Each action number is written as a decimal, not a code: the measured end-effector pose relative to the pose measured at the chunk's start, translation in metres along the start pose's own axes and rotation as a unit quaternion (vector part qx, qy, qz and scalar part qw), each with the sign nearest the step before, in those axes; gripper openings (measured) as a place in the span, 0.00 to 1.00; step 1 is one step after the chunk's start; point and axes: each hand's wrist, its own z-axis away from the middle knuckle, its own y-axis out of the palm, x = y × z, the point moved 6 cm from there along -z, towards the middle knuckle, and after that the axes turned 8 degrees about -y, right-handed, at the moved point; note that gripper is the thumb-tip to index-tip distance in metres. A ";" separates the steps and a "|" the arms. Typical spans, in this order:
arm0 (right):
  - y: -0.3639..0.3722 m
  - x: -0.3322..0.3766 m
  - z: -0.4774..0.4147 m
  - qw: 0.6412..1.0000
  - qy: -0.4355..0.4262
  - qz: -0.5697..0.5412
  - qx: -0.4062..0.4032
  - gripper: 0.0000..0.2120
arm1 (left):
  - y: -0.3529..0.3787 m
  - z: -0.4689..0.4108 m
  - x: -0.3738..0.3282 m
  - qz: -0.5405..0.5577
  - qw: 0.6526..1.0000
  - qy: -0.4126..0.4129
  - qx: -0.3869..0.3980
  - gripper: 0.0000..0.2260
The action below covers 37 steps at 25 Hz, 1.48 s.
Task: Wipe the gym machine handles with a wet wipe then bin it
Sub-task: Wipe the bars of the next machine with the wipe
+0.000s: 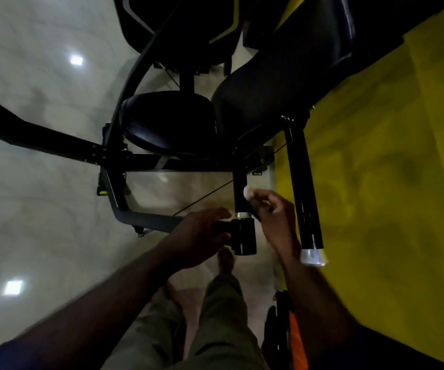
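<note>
The right hand [274,217] reaches forward with its wrist bent inward. Its fingers curl round a bunched white wet wipe [248,193] and press it against the right side of the inner handle [239,177], a black tube of the gym machine. The left hand [202,236] comes in from the lower left on an outstretched forearm, with its fingers wrapped round a short black stub [222,227] at the joint below that handle. The outer handle [302,182] runs just right of the right hand, near the yellow wall [375,182].
</note>
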 end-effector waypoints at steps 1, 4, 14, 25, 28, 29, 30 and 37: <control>0.008 -0.002 -0.024 0.996 0.023 -0.083 0.008 0.11 | 0.004 -0.003 -0.003 -0.004 1.000 -0.007 0.004 0.20; 0.033 -0.020 -0.067 0.953 0.093 -0.288 0.015 0.14 | 0.011 -0.002 0.001 0.040 0.999 -0.029 -0.006 0.21; 0.013 -0.070 -0.038 0.955 0.107 -0.224 0.163 0.07 | 0.009 0.001 -0.014 0.034 0.995 -0.077 -0.061 0.15; 0.035 -0.063 -0.071 0.877 0.254 -0.370 0.170 0.18 | 0.013 -0.007 -0.015 0.098 0.982 -0.130 -0.100 0.05; 0.048 -0.045 -0.110 0.885 0.266 -0.319 0.211 0.15 | 0.011 -0.014 -0.008 0.087 0.980 -0.139 -0.116 0.06; 0.056 -0.031 -0.124 0.886 0.263 -0.303 0.234 0.13 | 0.008 -0.017 -0.004 0.094 0.975 -0.150 -0.133 0.07; 0.060 -0.016 -0.138 0.891 0.244 -0.289 0.251 0.11 | 0.004 -0.021 -0.003 0.106 0.970 -0.159 -0.148 0.09; 0.017 0.064 -0.184 0.926 0.096 -0.092 0.354 0.14 | -0.012 -0.061 -0.023 0.153 0.965 -0.134 -0.165 0.15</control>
